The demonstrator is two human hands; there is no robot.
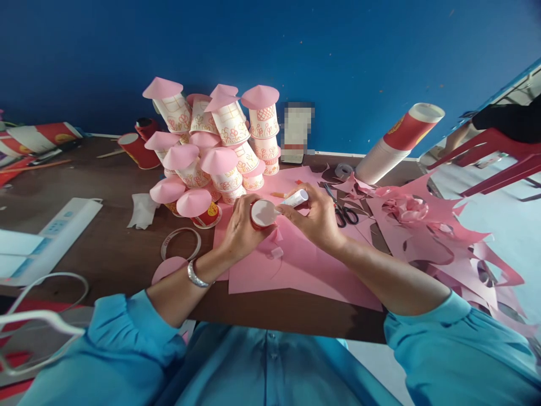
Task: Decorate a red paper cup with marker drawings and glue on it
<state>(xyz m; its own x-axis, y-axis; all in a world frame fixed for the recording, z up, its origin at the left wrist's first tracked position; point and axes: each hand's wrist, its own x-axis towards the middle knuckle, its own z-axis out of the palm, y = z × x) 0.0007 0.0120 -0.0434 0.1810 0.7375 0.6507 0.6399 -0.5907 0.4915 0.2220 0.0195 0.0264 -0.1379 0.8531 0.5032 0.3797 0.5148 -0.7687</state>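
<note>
My left hand [244, 226] is wrapped round a paper cup [262, 213], its pale round end facing up toward me. My right hand [315, 219] grips a white glue tube [295, 198], whose tip end is at the cup's right rim. Pink paper sheets [296, 270] lie on the table beneath both hands. Black-handled scissors [346, 216] rest just right of my right hand. Behind my left hand stand several decorated cups with pink cone tops [220, 161], some stacked on others.
A tall stack of cups [391, 141] leans at the back right. Cut pink scraps [439, 231] spread over the right side. A tape roll [181, 244] and a white power strip [54, 237] lie left on the dark table [122, 248]. Behind is a blue wall [338, 67].
</note>
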